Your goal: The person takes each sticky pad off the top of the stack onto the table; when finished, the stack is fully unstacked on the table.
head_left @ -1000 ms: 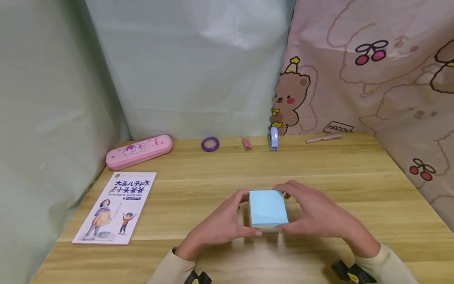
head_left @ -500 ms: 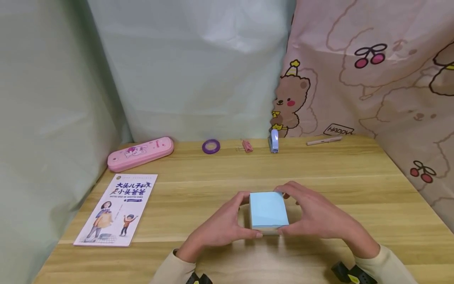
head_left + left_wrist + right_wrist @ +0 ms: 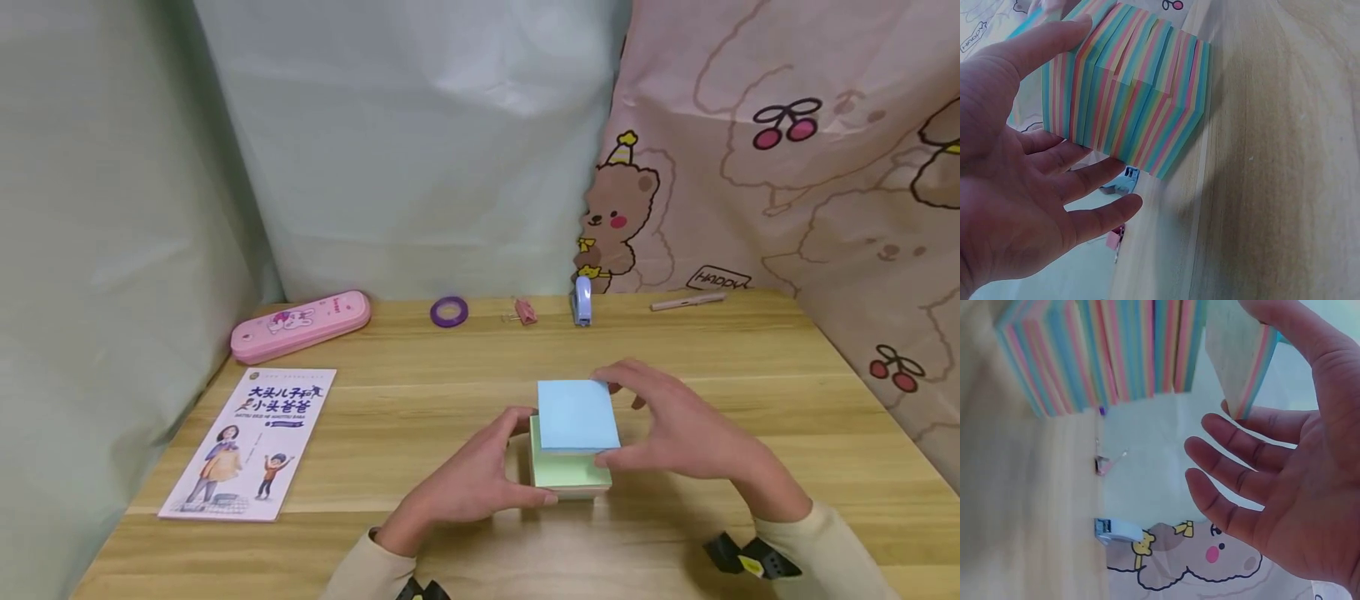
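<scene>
A thick stack of sticky note pads [image 3: 570, 472] in striped pastel layers stands on the wooden table, a pale green sheet on top. My left hand [image 3: 480, 477] holds the stack by its left side, thumb at the near edge and index finger at the far edge. Between the thumb and index finger of my right hand [image 3: 686, 429], a thin sticky note pad with a blue top [image 3: 577, 415] is pinched above the stack. The right wrist view shows a gap between this thin pad [image 3: 1238, 359] and the layers, with the other right fingers spread free.
A booklet [image 3: 247, 446] lies at the left, below a pink pencil case [image 3: 300, 325]. Along the back are a purple tape roll [image 3: 449, 312], a pink binder clip [image 3: 526, 312], a lilac stapler [image 3: 582, 302] and a pen [image 3: 688, 302]. Curtains hang behind.
My right hand has moved up and away from the stack with the thin blue-topped pad, uncovering the green sheet beneath. The left hand has stayed at the stack.
</scene>
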